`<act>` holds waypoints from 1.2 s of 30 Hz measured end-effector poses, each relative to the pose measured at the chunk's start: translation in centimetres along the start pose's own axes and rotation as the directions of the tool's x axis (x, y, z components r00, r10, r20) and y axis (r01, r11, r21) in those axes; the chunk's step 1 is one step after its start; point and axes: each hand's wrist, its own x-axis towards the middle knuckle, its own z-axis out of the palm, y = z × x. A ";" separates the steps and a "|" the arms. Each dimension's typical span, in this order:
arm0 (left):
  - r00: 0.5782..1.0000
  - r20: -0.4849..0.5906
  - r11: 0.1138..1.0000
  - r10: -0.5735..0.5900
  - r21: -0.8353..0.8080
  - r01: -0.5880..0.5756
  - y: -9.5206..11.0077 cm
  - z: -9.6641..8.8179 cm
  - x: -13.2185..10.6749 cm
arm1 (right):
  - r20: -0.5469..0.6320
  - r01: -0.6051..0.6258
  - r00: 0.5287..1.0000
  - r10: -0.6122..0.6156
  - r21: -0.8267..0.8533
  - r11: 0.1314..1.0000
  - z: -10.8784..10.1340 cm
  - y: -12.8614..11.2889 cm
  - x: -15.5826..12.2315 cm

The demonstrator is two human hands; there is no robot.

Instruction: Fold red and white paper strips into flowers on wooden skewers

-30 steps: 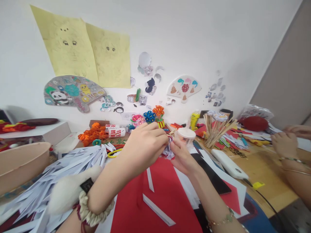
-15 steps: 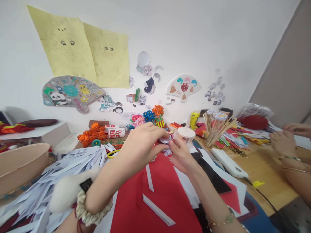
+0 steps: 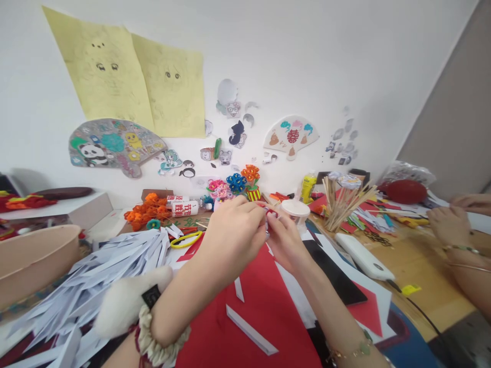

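Note:
Above the red paper (image 3: 280, 296), my left hand (image 3: 238, 225) and my right hand (image 3: 284, 232) meet, fingers closed on the same small white-and-red folded paper piece (image 3: 270, 213). Most of that piece is hidden behind the fingers. Two folded white paper strips lie on the red paper, one of them long (image 3: 251, 329). Left of my left forearm spreads a big pile of white paper strips (image 3: 123, 266). Just behind my right hand stands a white-lidded tub (image 3: 295, 208).
A bundle of wooden sticks (image 3: 341, 204) stands right of the tub. A white device with a cable (image 3: 362, 255) and a dark flat slab (image 3: 333, 271) lie at right. A pink basin (image 3: 38, 255) sits at left. Another person's hand (image 3: 448, 225) rests at far right.
My left hand has rolled inward and closed more tightly, its back now turned to me. The folded piece is more covered than before. The right hand has barely moved.

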 end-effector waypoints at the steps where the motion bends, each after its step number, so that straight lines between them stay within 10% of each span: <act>1: 1.000 -0.005 1.000 -0.014 -0.014 0.014 0.0 0.0 0.0 | -0.024 0.004 1.000 -0.004 -0.004 1.000 0.0 -0.1 0.0; 13: 0.966 0.088 0.920 -0.244 -0.295 0.259 -0.5 -1.0 0.3 | 0.065 0.010 0.998 -0.011 0.016 1.000 -0.4 -0.6 -0.1; 24: 0.977 -0.060 0.915 -0.207 -0.364 0.171 -1.4 -1.5 0.2 | 0.086 0.057 0.995 -0.055 -0.017 0.998 -0.3 -0.9 -0.2; 28: 0.949 -0.218 0.942 -0.227 -0.298 0.157 -1.9 -2.3 0.2 | 0.081 0.089 0.993 -0.090 0.004 0.996 0.0 -0.9 -0.4; 36: 0.992 -0.051 0.992 -0.114 -0.053 0.112 -1.2 -1.7 0.0 | 0.074 0.106 0.991 -0.109 0.043 0.993 0.6 -0.6 -0.4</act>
